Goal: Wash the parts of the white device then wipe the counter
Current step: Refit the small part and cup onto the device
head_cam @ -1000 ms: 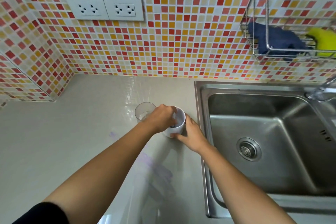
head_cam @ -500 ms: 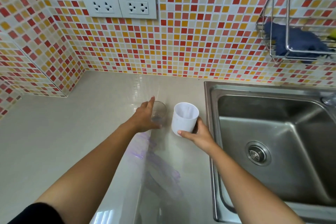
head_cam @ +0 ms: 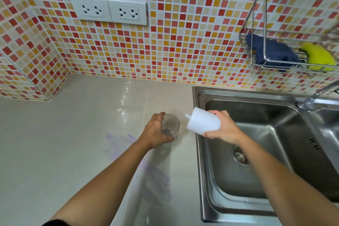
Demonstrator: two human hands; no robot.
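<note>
While the left hand (head_cam: 156,132) clasps the clear plastic cup (head_cam: 172,124) on the grey tabletop (head_cam: 73,134), the right hand (head_cam: 223,127) grips the white cylindrical device part (head_cam: 203,122), tilted, over the left rim of the steel sink (head_cam: 199,152).

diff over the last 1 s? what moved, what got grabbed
The left hand left the white part and took hold of the clear cup. The right hand kept its grip, lifted the white part off the counter and tilted it above the sink rim. Clear cup still stands in place; purple smear unchanged.
</note>
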